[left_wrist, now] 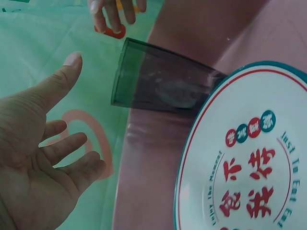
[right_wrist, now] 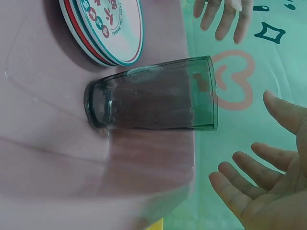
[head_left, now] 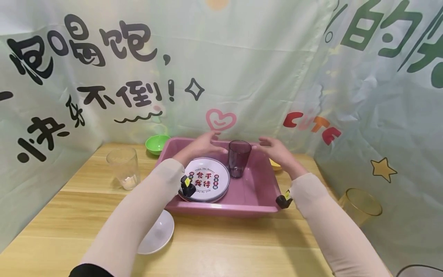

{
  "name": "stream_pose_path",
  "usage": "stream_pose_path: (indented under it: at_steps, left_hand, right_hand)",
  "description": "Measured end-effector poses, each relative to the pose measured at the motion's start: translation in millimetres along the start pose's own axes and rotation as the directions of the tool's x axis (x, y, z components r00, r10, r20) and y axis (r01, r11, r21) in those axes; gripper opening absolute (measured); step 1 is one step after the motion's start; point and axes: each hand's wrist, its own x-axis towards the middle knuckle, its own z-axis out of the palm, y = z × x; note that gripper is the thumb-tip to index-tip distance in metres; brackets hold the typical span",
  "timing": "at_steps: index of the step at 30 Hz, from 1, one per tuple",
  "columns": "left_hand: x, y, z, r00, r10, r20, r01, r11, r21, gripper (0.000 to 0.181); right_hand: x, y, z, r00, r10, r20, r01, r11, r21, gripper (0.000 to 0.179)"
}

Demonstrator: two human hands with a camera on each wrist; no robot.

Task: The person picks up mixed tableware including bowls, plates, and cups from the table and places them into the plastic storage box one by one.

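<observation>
A dark see-through cup (head_left: 239, 158) stands upright in a pink basin (head_left: 254, 195), beside a stack of white plates (head_left: 207, 180) with red lettering. My left hand (head_left: 205, 144) is just left of the cup's rim, fingers spread and holding nothing. On the cup's other side is my right hand (head_left: 277, 152), its fingers loosely extended and also holding nothing. Gaps show between the cup (right_wrist: 153, 98) and both hands in the right wrist view. The left wrist view shows the palm of the left hand (left_wrist: 48, 148), with the plates (left_wrist: 249, 153) to its right.
A clear glass (head_left: 124, 167) and a green bowl (head_left: 157, 144) stand left of the basin. A white bowl (head_left: 157, 232) sits at the front, partly behind the left sleeve. Right of the basin are a yellow item (head_left: 275, 164), mostly hidden, and an amber cup (head_left: 360, 207).
</observation>
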Motion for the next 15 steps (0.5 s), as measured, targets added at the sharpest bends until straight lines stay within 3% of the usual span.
stream_pose_path:
  at_steps: [6, 15]
  left_hand:
    - [-13.5, 0.4, -10.4, 1.000, 0.006, -0.026, -0.005, 1.000, 0.027, 0.093]
    - [-45.2, 2.0, -27.8, 0.996, -0.002, -0.088, 0.003, 1.000, 0.019, 0.091]
  right_hand:
    - [-6.9, 3.0, -4.4, 1.000, -0.004, -0.004, 0.004, 0.999, -0.048, 0.072]
    - [-16.7, 14.6, -8.7, 1.000, 0.010, -0.020, -0.012, 0.993, -0.117, 0.077]
